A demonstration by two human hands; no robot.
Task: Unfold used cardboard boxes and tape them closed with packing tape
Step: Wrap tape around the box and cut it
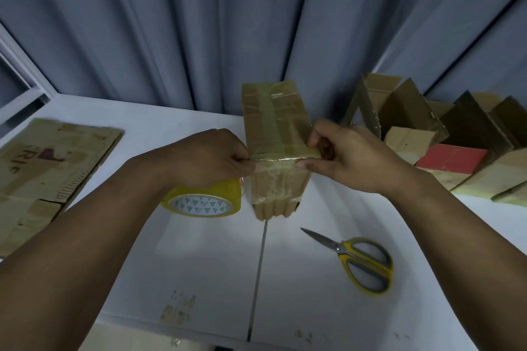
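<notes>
A long brown cardboard box (273,122) with clear tape over its top lies on the white table (308,293), one end toward me. My left hand (211,157) pinches the tape at the box's near left edge. My right hand (348,154) holds the near right corner, thumb pressing the tape strip (278,161) that crosses the near end. A yellow roll of packing tape (204,201) lies on the table just under my left hand, beside the box.
Yellow-and-grey scissors (360,261) lie shut on the table at the front right. A flattened cardboard sheet (48,168) lies at the left. Several open and folded boxes (413,122), one with a red face (453,159), stand at the back right. Blue curtains hang behind.
</notes>
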